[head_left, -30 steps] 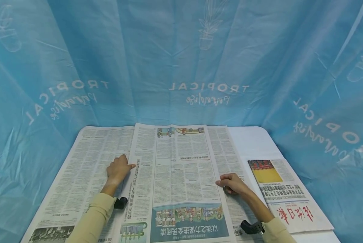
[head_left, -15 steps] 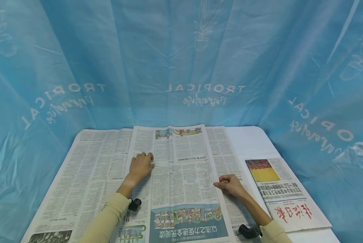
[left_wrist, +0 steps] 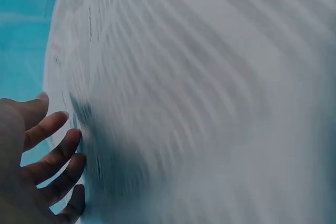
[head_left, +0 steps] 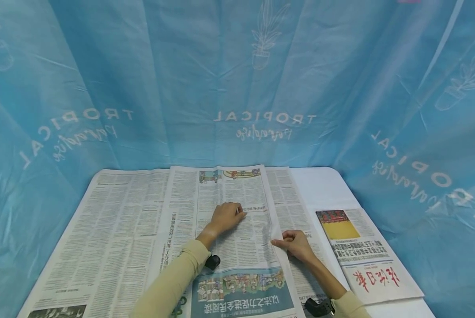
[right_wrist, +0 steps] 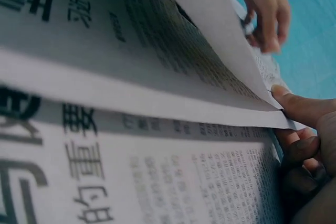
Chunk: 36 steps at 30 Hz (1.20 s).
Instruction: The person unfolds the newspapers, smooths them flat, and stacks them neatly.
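Observation:
A narrow folded newspaper (head_left: 245, 245) lies lengthwise over a larger spread newspaper (head_left: 118, 229) in the head view. My right hand (head_left: 297, 245) pinches the folded one's right edge between thumb and fingers. In the right wrist view the right hand (right_wrist: 310, 135) holds this edge, and the page layers (right_wrist: 215, 111) gape apart there. My left hand (head_left: 225, 216) is over the upper middle of the folded newspaper, fingers loosely bent and gripping nothing. The left wrist view shows the left hand (left_wrist: 47, 161) with its fingers spread beside the blurred printed sheet (left_wrist: 173, 77).
A folded newspaper stack (head_left: 368, 256) with red characters lies on the right of the white table (head_left: 313, 185). Blue curtains (head_left: 237, 79) hang close behind the table and along both sides. Black wrist cameras sit on both wrists.
My left hand has swept rightward from the folded newspaper's left edge to its middle, towards the right hand. The right hand keeps its pinch on the right edge.

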Motion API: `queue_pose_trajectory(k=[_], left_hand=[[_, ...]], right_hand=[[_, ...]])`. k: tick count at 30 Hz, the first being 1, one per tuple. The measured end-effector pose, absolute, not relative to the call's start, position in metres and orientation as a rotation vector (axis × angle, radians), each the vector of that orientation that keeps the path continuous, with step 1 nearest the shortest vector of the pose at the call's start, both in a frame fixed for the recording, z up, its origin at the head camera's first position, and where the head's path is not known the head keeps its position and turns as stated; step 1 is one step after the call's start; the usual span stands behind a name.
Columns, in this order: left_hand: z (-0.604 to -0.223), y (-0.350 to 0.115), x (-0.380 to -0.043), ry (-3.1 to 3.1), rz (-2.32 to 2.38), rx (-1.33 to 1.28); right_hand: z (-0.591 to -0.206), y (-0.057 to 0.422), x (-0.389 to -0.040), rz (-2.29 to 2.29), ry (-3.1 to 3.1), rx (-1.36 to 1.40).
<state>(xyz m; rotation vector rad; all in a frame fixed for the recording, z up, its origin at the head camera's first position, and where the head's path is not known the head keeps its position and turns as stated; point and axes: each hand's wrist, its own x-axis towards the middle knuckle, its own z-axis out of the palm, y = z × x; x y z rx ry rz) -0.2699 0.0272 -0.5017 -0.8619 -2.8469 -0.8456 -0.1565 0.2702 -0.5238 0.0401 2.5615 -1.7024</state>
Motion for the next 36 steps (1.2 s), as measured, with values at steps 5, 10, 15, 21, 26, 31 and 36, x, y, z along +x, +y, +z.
queue_pose_trajectory(k=[5, 10, 15, 21, 26, 31, 36], left_hand=[[-0.500, 0.058, -0.265, -2.863, -0.966, -0.852], [-0.494, 0.083, -0.254, -2.920, -0.911, -0.739], [-0.491, 0.100, -0.248, -3.011, -0.754, -0.576], [-0.496, 0.111, -0.249, -3.054, -0.697, -0.464], [-0.499, 0.113, -0.249, -3.061, -0.684, -0.477], [-0.498, 0.110, -0.250, -3.024, -0.756, -0.554], [-0.499, 0.104, -0.254, -2.913, -0.980, -0.679]], right_hand=[[-0.525, 0.264, -0.155, -1.734, 2.556, 0.040], [-0.514, 0.253, -0.151, -1.729, 2.561, -0.058], [-0.510, 0.249, -0.152, -1.707, 2.580, -0.043], [-0.511, 0.248, -0.152, -1.674, 2.611, 0.023], [-0.510, 0.249, -0.151, -1.683, 2.623, 0.022], [-0.510, 0.254, -0.150, -1.689, 2.622, -0.048], [-0.507, 0.261, -0.149, -1.685, 2.567, -0.051]])
